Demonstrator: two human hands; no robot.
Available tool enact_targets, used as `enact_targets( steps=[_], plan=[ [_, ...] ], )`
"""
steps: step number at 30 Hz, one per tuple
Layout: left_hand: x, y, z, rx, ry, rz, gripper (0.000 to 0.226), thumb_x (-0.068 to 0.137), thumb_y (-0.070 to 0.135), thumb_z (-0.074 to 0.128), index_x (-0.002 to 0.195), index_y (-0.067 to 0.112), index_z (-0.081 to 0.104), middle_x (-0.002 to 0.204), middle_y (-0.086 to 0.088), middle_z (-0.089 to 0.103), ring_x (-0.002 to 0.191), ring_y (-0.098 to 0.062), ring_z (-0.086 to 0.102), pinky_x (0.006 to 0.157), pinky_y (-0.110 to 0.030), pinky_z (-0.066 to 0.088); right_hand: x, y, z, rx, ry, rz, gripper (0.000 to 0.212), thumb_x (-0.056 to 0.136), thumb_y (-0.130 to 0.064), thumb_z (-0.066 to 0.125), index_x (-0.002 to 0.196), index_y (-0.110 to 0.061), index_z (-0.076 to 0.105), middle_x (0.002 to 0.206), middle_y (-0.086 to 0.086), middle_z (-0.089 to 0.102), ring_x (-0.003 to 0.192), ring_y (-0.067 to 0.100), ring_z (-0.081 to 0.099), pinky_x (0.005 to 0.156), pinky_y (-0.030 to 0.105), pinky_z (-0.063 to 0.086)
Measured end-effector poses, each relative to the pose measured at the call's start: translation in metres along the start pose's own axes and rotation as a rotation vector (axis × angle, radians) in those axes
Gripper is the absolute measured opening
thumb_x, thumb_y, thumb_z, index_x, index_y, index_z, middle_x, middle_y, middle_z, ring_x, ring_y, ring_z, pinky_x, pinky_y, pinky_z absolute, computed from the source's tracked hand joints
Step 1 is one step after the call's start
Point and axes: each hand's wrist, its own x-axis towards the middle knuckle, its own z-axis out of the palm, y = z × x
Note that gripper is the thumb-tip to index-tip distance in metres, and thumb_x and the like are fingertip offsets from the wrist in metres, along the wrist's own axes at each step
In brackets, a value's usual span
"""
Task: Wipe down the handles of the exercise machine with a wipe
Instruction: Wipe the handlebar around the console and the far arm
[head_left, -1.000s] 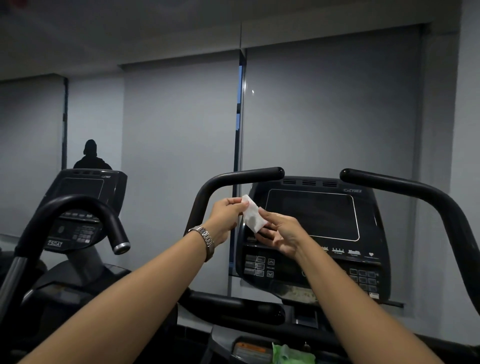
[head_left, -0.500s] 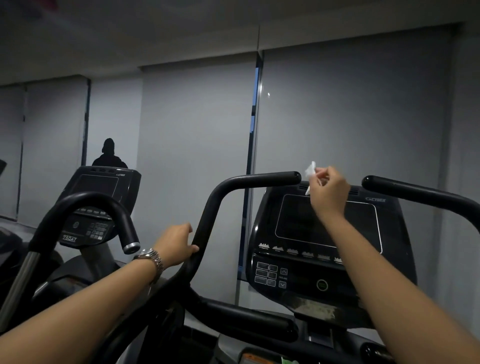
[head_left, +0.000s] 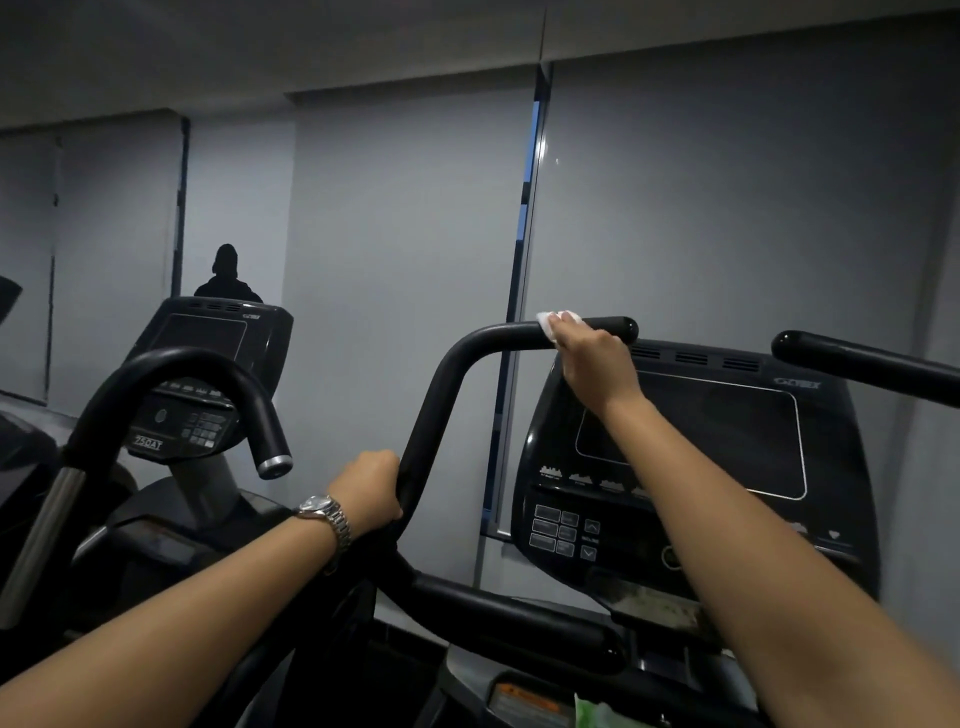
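The person's right hand (head_left: 597, 364) reaches up to the middle of the frame. Its fingers curl over the top horizontal stretch of a black, bent tubular handle (head_left: 431, 410) of the exercise machine. A small white crumpled wipe (head_left: 557, 320) is pressed under the fingers against that bar, near the bar's rounded free end. Only an edge of the wipe shows, on the far side of the knuckles.

Lower down and left of centre, the left hand (head_left: 366, 488) grips the rising part of the same handle, fingers wrapped round the tube. A silver metal link wristwatch (head_left: 324, 512) sits on that wrist.

A second black tubular handle (head_left: 857, 358) runs in from the right edge of the frame, apart from both hands. Between and behind the two handles stands the machine's glossy black console with a dark screen and button pad (head_left: 691, 441).

At the left of the frame is a neighbouring machine with its own black console (head_left: 208, 364). In front of that console arches a black hooked handle with a silver end cap (head_left: 182, 364). Above that console a dark silhouetted figure (head_left: 227, 275) shows.

Pale grey roller blinds (head_left: 415, 234) fill the background. At the bottom edge, right of centre, a green packet (head_left: 597, 714) is partly visible.
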Motion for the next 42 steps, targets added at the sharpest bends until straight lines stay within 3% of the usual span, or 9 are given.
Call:
enact_targets(
  steps=[3,5,8,13,15,19,27,35,42],
  plan=[
    [0.0,0.001,0.0,-0.009,-0.005,-0.016,0.03,0.079,0.015,0.069,0.104,0.005,0.055,0.11,-0.013,0.059,0.099,-0.031,0.06,0.072,-0.03,0.046,-0.015,0.026,-0.015,-0.045,0.162,0.133,0.022,0.088,0.002,0.06,0.109,-0.001,0.065,0.092,0.017,0.072,0.068,0.036,0.068,0.057,0.039,0.058],
    [0.002,0.0,-0.001,-0.016,-0.023,-0.03,0.033,0.077,0.015,0.071,0.104,0.005,0.056,0.11,-0.013,0.059,0.099,-0.03,0.061,0.073,-0.03,0.046,-0.033,0.047,-0.022,-0.038,0.269,0.369,0.008,0.088,0.0,0.059,0.09,0.004,0.066,0.073,0.02,0.067,0.058,0.038,0.062,0.049,0.035,0.047],
    [0.004,0.001,0.0,0.011,-0.029,-0.025,0.03,0.078,0.014,0.069,0.103,0.005,0.055,0.11,-0.013,0.059,0.098,-0.031,0.061,0.073,-0.031,0.047,-0.067,0.069,-0.024,-0.003,0.33,0.611,0.017,0.087,0.002,0.059,0.071,0.004,0.056,0.061,0.021,0.059,0.053,0.035,0.056,0.055,0.029,0.033],
    [0.006,0.004,0.0,0.06,-0.019,-0.007,0.027,0.081,0.013,0.065,0.103,0.004,0.053,0.11,-0.013,0.059,0.101,-0.033,0.06,0.075,-0.033,0.047,-0.081,0.053,-0.011,-0.018,0.265,0.463,0.008,0.082,0.008,0.064,0.085,0.001,0.068,0.071,0.014,0.068,0.057,0.032,0.063,0.053,0.029,0.046],
    [0.006,0.003,0.002,0.071,-0.002,0.014,0.024,0.082,0.013,0.063,0.102,0.004,0.053,0.108,-0.014,0.06,0.1,-0.033,0.06,0.076,-0.033,0.047,-0.079,0.045,0.003,-0.051,0.182,0.411,0.024,0.074,0.013,0.068,0.095,0.0,0.071,0.083,0.015,0.073,0.067,0.034,0.068,0.054,0.034,0.054],
    [0.007,0.002,0.004,0.085,0.022,0.029,0.015,0.084,0.015,0.06,0.088,0.011,0.046,0.106,-0.012,0.06,0.098,-0.032,0.061,0.075,-0.033,0.047,-0.071,0.02,0.03,-0.101,-0.087,0.306,0.026,0.07,0.014,0.069,0.09,-0.002,0.064,0.07,0.02,0.068,0.045,0.041,0.06,0.039,0.04,0.048],
    [0.012,0.004,-0.002,0.056,-0.037,-0.014,0.025,0.077,0.013,0.069,0.092,0.01,0.049,0.107,-0.012,0.06,0.099,-0.032,0.061,0.072,-0.032,0.047,-0.086,-0.001,0.04,-0.139,-0.362,0.051,0.047,0.075,0.011,0.06,0.117,-0.01,0.059,0.085,0.018,0.07,0.058,0.039,0.066,0.049,0.042,0.053],
    [0.015,0.005,-0.001,0.043,-0.045,-0.034,0.025,0.076,0.011,0.07,0.089,0.01,0.049,0.106,-0.011,0.06,0.098,-0.032,0.062,0.072,-0.032,0.048,-0.038,0.032,0.018,-0.217,-0.36,0.354,0.052,0.085,0.012,0.041,0.129,-0.012,0.052,0.107,0.022,0.065,0.092,0.042,0.062,0.077,0.043,0.049],
    [0.011,0.007,-0.002,0.042,-0.038,-0.034,0.031,0.074,0.008,0.072,0.1,0.004,0.056,0.108,-0.016,0.062,0.101,-0.035,0.061,0.076,-0.034,0.048,-0.079,-0.012,0.019,-0.101,-0.569,0.186,0.047,0.086,0.006,0.046,0.125,-0.02,0.053,0.097,0.017,0.067,0.083,0.038,0.064,0.071,0.04,0.049]
  ],
)
